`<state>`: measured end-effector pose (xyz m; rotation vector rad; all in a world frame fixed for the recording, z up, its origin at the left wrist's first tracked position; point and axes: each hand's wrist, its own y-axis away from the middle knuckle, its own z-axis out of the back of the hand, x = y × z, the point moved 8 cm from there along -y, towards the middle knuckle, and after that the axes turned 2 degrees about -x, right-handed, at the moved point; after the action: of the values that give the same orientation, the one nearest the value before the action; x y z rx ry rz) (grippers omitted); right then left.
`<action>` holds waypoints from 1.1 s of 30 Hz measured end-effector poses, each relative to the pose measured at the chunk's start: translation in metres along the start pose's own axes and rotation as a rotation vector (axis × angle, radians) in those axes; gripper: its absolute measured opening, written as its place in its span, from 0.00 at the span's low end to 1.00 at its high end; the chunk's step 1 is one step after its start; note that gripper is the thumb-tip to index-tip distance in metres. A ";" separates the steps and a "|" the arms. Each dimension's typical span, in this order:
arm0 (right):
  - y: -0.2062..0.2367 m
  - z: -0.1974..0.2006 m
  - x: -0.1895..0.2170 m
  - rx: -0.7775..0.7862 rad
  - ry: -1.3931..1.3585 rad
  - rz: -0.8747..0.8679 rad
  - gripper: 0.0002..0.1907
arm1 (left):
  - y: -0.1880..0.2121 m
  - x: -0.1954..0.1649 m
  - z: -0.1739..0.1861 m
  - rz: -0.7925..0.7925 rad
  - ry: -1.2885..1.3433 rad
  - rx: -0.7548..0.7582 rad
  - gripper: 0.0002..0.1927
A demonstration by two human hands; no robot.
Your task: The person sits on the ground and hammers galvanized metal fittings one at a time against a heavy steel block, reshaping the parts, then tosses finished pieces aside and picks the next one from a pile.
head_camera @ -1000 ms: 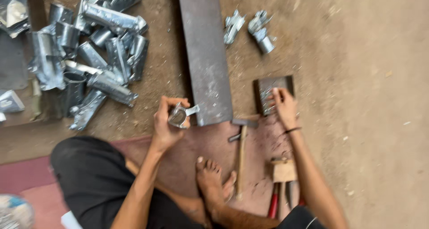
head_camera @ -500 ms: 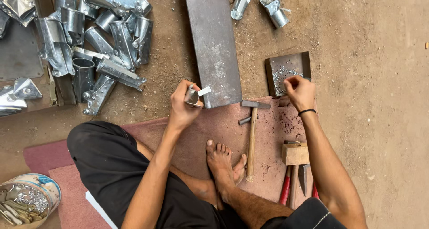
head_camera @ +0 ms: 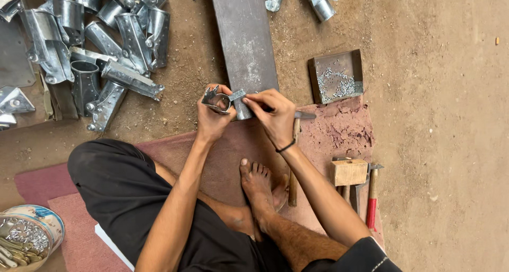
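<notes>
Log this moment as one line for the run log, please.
left hand: holds small metal bracket | right hand: fingertips at bracket's tab | under them: steel plate | nearby: tray of rivets, hammer

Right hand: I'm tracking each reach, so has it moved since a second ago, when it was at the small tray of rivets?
Yes. The right hand has left the rivet tray and crossed leftward to the metal piece held by the left hand, at the steel plate's near end.

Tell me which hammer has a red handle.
The hammer farthest right, beside the wooden mallet. The one under the right hand has a plain wooden handle.
</notes>
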<state>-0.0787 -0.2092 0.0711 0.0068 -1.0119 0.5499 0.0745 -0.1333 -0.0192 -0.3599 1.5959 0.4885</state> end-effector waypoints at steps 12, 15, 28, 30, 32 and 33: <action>0.159 0.058 -0.083 -0.136 0.728 -0.062 0.33 | -0.008 -0.033 -0.001 -0.166 -0.325 0.061 0.18; 0.227 0.070 -0.148 0.079 0.597 -0.678 0.23 | -0.009 -0.034 -0.001 -0.147 -0.297 0.070 0.18; 0.131 0.072 -0.011 0.239 0.128 -0.291 0.22 | -0.005 -0.049 0.000 -0.245 -0.315 0.081 0.21; 0.121 0.069 -0.001 0.283 0.208 -0.313 0.22 | -0.007 -0.051 0.000 -0.259 -0.310 0.091 0.21; 0.118 0.066 0.002 0.311 0.196 -0.364 0.22 | -0.007 -0.050 0.001 -0.255 -0.317 0.099 0.22; 0.115 0.069 0.009 0.259 0.173 -0.297 0.21 | -0.007 -0.051 0.002 -0.272 -0.317 0.096 0.22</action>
<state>-0.1812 -0.1233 0.0880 0.3295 -0.7489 0.3980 0.0843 -0.1414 0.0311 -0.3986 1.2356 0.2444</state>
